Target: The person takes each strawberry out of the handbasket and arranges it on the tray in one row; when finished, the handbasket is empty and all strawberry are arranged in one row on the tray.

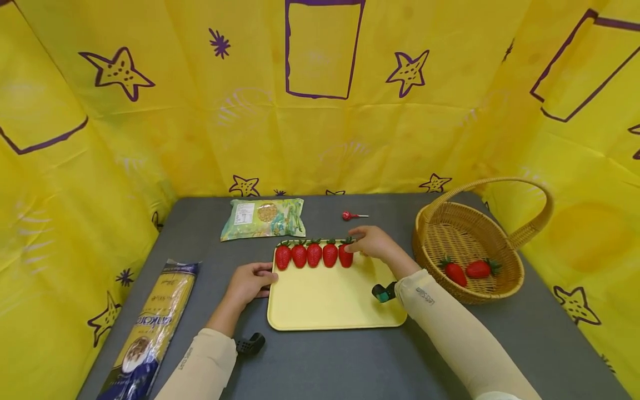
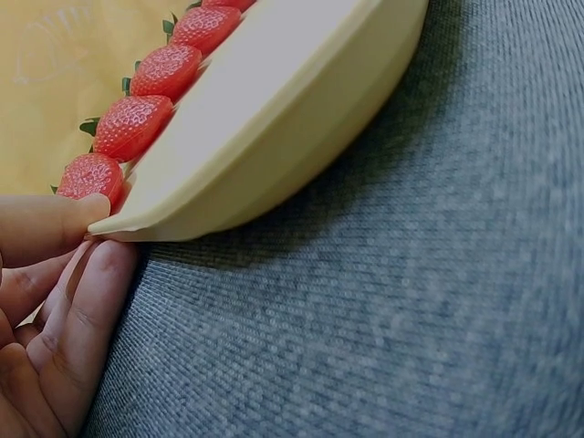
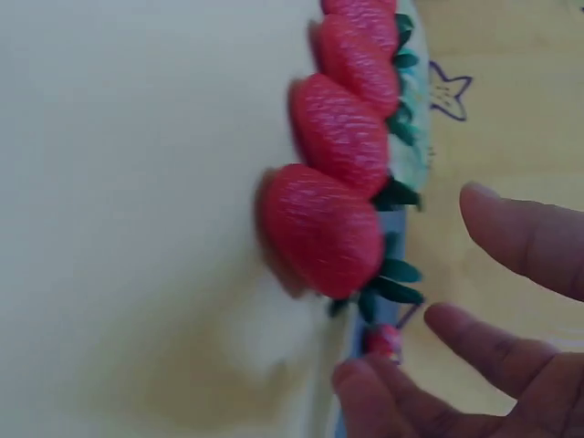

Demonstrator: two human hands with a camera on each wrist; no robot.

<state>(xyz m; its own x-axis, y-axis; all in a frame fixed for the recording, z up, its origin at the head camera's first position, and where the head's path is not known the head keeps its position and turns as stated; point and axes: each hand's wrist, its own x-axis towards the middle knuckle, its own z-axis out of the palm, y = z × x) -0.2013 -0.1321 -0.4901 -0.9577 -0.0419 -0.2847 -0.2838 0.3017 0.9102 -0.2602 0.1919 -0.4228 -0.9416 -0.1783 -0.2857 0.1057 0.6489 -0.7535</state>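
On the tray, five strawberries in a row.
With tray clamped by left hand, likely for steadiness; with right hand beside the end strawberry, fingers apart.

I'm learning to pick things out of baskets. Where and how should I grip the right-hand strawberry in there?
I'd probably pinch the right-hand strawberry across its red body, coming down from above, on the near side of the handle: it lies on its side, leaves pointing right, walled in by the basket.
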